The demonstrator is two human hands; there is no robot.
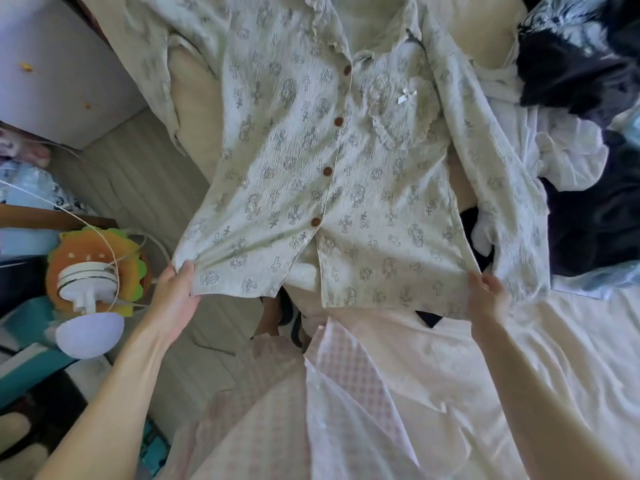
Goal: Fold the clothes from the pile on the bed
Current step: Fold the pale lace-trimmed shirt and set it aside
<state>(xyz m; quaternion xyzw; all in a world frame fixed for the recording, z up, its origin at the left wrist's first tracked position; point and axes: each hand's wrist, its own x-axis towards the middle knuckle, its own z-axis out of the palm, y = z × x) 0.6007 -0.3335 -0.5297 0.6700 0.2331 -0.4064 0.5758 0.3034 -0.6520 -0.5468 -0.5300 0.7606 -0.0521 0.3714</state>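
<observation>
A pale green button-up shirt with grey cross and character prints and brown buttons lies spread front-up across the bed. Its sleeves reach out to both sides. My left hand pinches the shirt's bottom left hem corner. My right hand grips the bottom right hem corner. The hem is stretched between the two hands, lifted slightly off the white sheet. The pile of clothes, dark and white garments mixed, lies at the right of the bed.
A pink checked garment that I wear hangs below my arms. On the left stand a white cabinet, a burger-shaped plush, a white lamp with a cord and striped flooring.
</observation>
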